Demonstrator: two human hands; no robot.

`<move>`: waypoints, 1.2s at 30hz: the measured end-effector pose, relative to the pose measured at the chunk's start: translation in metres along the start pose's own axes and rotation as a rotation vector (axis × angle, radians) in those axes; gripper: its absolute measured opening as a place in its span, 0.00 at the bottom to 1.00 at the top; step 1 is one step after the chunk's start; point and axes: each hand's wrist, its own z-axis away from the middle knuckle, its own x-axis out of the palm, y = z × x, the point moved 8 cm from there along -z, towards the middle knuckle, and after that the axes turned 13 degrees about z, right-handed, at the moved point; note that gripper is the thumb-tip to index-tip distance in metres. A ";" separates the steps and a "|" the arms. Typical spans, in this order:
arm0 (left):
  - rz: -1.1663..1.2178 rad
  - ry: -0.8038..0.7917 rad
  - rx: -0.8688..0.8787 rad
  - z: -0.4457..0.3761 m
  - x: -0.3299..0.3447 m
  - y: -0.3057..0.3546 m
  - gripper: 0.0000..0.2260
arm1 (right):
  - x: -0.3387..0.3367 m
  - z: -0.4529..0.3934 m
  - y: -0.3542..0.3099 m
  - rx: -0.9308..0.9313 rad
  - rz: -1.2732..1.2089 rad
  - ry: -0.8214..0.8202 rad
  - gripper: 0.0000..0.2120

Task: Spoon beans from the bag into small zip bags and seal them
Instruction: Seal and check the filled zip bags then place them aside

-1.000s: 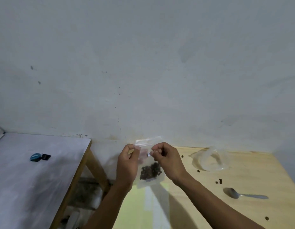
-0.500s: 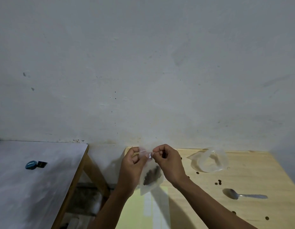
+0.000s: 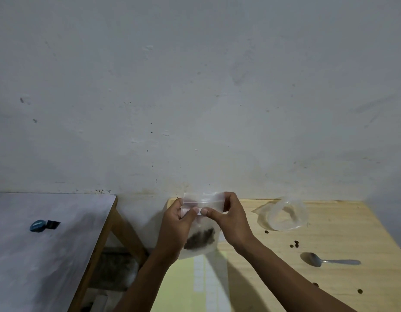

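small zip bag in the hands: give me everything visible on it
The small zip bag is clear, thin plastic with a zip strip across its top. It hangs upright in the air above the wooden table's left edge, with a dark clump of beans settled at its bottom. The left hand and right hand pinch its top strip, thumbs nearly meeting at the middle.

The left hand (image 3: 177, 224) and right hand (image 3: 231, 219) pinch the top of a small clear plastic zip bag (image 3: 201, 242) of dark beans; a metal spoon (image 3: 330, 260) lies right of the right hand.

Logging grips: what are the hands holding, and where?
Both the left hand and right hand pinch the small zip bag along its top strip.
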 end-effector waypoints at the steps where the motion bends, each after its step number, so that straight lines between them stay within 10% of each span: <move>1: -0.001 -0.032 -0.004 0.000 0.001 0.000 0.04 | 0.000 0.000 0.002 0.003 -0.001 -0.013 0.23; 14: -0.075 0.232 -0.119 -0.017 -0.012 -0.047 0.09 | 0.018 0.020 0.084 0.174 0.024 -0.352 0.15; 23: -0.296 0.074 -0.424 -0.015 0.006 -0.126 0.15 | -0.001 0.000 0.140 0.371 -0.008 -0.166 0.19; 36: -0.594 0.124 -0.358 -0.064 0.002 -0.147 0.24 | 0.028 -0.065 0.144 0.221 0.287 -0.144 0.17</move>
